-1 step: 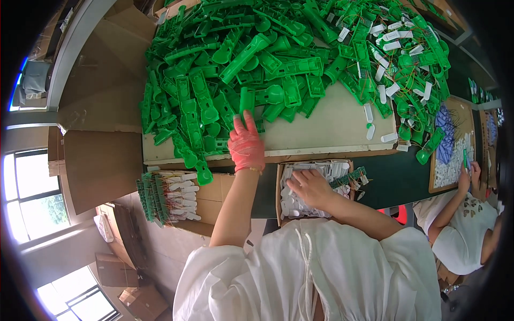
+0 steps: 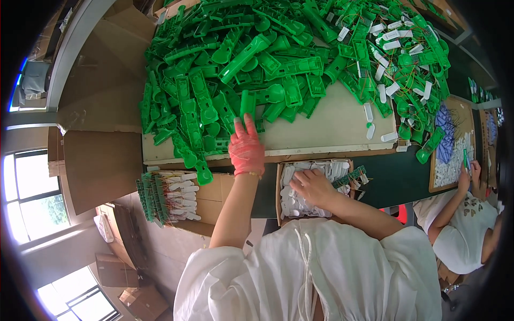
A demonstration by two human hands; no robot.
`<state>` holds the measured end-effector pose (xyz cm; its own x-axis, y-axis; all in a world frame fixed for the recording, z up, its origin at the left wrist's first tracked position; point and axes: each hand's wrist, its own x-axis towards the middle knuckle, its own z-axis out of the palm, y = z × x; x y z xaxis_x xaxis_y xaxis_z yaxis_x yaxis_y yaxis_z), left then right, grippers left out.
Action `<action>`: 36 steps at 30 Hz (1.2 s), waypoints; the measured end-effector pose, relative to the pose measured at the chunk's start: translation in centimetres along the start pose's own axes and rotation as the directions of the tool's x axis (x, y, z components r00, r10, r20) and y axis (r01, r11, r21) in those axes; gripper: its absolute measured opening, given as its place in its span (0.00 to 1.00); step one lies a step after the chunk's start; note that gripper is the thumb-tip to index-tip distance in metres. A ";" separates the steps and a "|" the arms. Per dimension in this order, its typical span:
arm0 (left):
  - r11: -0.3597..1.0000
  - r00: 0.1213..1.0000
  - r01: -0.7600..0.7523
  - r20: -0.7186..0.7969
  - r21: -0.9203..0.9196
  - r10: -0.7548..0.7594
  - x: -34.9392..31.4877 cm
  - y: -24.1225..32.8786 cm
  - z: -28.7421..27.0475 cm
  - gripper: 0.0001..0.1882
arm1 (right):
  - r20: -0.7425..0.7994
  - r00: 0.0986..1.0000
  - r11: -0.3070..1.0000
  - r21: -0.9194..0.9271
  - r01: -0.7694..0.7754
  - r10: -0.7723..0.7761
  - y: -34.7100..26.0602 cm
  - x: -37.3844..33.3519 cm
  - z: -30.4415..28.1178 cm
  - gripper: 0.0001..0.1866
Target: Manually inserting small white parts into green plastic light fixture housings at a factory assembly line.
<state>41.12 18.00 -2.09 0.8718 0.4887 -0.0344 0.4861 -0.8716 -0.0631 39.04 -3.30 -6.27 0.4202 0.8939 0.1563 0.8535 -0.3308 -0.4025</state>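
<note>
My left hand (image 2: pixel 247 150), in a thin red glove, reaches out with its fingers stretched. Its fingertips are at the near end of a green plastic casing (image 2: pixel 247 101), on the front edge of a big heap of similar casings (image 2: pixel 225 69). Bare and slightly bent, my right hand (image 2: pixel 313 188) rests on small white plastic pieces (image 2: pixel 292 200) inside a cardboard box (image 2: pixel 279 192). Its fingers look apart, though the undersides of the tips are hidden. I see nothing gripped in either hand.
Green casings with white parts and thin wires (image 2: pixel 391 59) lie at the back right. An open carton (image 2: pixel 211 198) at left holds green circuit boards (image 2: pixel 152 198) and wired white pieces. Far right, a co-worker's hands (image 2: pixel 471 174) hold a green item beside a tray (image 2: pixel 444 187).
My left hand has drawn back very slightly toward me, while the green casing stays put. My right hand has shifted a little to the right in the box.
</note>
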 end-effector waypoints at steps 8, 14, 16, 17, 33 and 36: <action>0.285 0.980 0.200 0.195 -0.937 -0.044 -5.9 -3.1 -3.3 0.39 | -0.072 0.988 0.942 0.317 -0.105 0.134 2.6 -0.8 -2.6 0.02; -0.713 0.773 0.630 0.334 -0.306 0.539 -9.3 -2.5 -2.7 0.33 | 0.126 0.846 0.334 0.881 -0.335 0.518 2.7 -1.0 -5.6 0.07; -0.698 0.743 0.668 0.299 -0.259 0.599 -10.3 -1.0 -2.3 0.32 | 0.285 0.836 0.252 0.864 -0.436 0.470 2.4 -1.2 -7.2 0.10; -0.700 0.730 0.677 0.334 -0.229 0.596 -10.5 -0.2 -1.6 0.32 | 0.304 0.842 0.198 0.884 -0.424 0.446 2.1 -1.2 -7.6 0.10; -0.445 0.814 0.567 0.387 -0.693 0.433 -14.1 4.4 -1.5 0.45 | 0.127 0.903 0.307 0.913 -0.268 0.411 0.2 -3.6 -8.7 0.14; -0.163 0.871 0.369 0.279 -0.915 0.404 -14.6 4.8 -3.4 0.54 | -0.003 0.915 0.410 0.894 -0.179 0.404 -1.0 -3.8 -10.9 0.19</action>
<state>30.93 6.53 1.46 0.9390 0.0840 -0.3336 0.2977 0.2875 0.9104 39.93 -9.68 3.36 0.7300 0.6832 -0.0173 -0.0004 -0.0249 -0.9997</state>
